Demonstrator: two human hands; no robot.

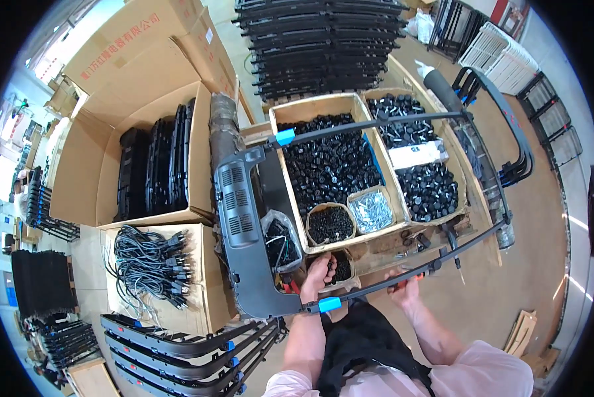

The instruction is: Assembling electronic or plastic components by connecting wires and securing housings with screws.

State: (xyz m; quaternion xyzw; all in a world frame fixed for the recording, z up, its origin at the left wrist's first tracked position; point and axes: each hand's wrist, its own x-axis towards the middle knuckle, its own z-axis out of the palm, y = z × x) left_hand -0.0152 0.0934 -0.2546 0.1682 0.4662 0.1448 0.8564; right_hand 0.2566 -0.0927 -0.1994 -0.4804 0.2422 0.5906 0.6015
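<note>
A dark frame [238, 218] with a vented grey panel and blue clips lies across the bench before me. My left hand [319, 274] reaches under its near bar to a small box of tiny black parts [340, 270]. Its fingers are curled at the box's edge; whatever they pinch is hidden. My right hand [405, 289] is closed around a red-handled tool [396, 286], just below the near bar. The tool's working end cannot be made out. Red-handled pliers [289, 284] sit beside my left wrist.
A wooden tray [275, 142] holds black knobs, a tub of black screws [331, 224] and silver screws [371, 210]. A second tray [464, 188] holds black-capped parts. Power cords [152, 264] lie on a carton at left. Stacked frames [178, 351] stand near my left side.
</note>
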